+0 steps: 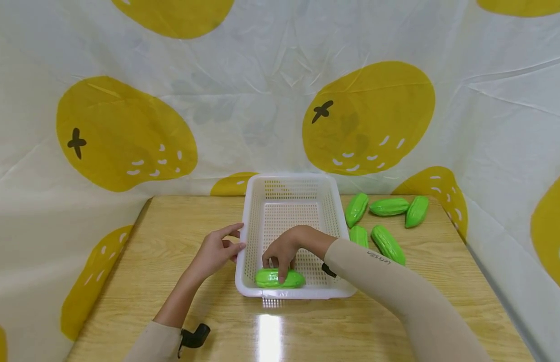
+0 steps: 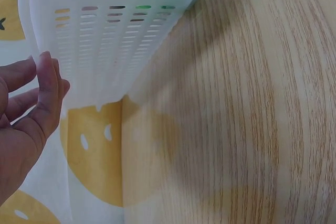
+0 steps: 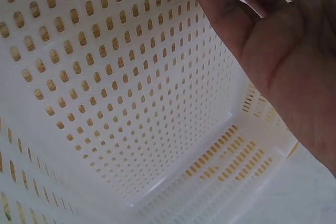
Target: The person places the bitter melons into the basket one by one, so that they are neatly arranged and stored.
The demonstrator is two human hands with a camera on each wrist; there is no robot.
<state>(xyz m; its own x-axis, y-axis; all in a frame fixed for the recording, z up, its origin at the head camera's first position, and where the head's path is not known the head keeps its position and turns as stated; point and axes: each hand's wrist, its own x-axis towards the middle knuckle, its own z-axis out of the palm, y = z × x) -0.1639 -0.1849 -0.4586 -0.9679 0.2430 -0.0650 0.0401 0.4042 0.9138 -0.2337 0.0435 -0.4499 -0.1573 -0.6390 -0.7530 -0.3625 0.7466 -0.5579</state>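
fingers of the right hand (image 1: 285,247) pinch one green gourd (image 1: 268,278), down inside the white basket (image 1: 295,292) at its near end; left hand's (image 1: 218,251) fingers, apart, touch the basket; five other gourds (image 1: 388,245) lie outside, to the right.

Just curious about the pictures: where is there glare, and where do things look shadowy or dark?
Head view: a bright white glare shines on the wooden table, just in front of the basket; left wrist view: a soft shadow falls across the wood beside the basket; right wrist view: the right hand looks dim against the paler basket.
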